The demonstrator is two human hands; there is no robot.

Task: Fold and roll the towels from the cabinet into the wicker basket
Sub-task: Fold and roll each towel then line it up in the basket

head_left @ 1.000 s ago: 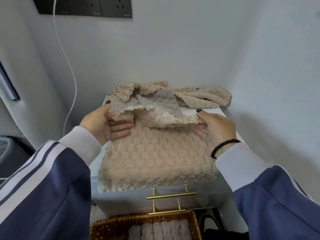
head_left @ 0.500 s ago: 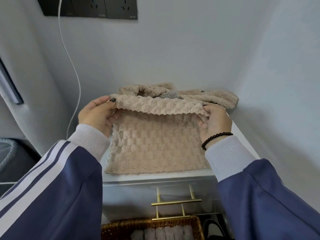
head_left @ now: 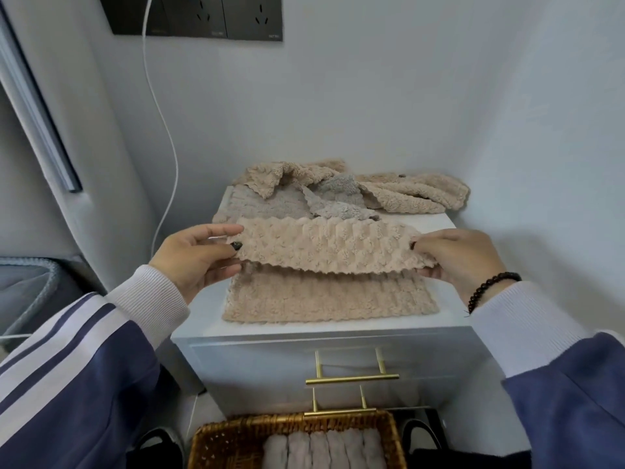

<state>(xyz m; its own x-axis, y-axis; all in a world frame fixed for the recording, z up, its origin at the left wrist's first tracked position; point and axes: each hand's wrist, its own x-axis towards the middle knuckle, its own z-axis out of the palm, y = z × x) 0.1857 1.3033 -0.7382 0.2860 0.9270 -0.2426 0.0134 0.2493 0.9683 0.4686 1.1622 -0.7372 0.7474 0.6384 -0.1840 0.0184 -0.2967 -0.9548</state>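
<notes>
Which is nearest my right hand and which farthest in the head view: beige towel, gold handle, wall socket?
From the right hand:
1. Beige towel, gripped at its right end.
2. Gold handle, below on the cabinet front.
3. Wall socket, far up-left on the wall.

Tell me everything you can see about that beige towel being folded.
The beige towel looks like plush fleece with a puffy, ribbed checker texture and scalloped edges. Its lower part lies flat on the white cabinet top. The upper part is lifted and doubled toward the person, pinched at its ends by the left hand and right hand.
</notes>
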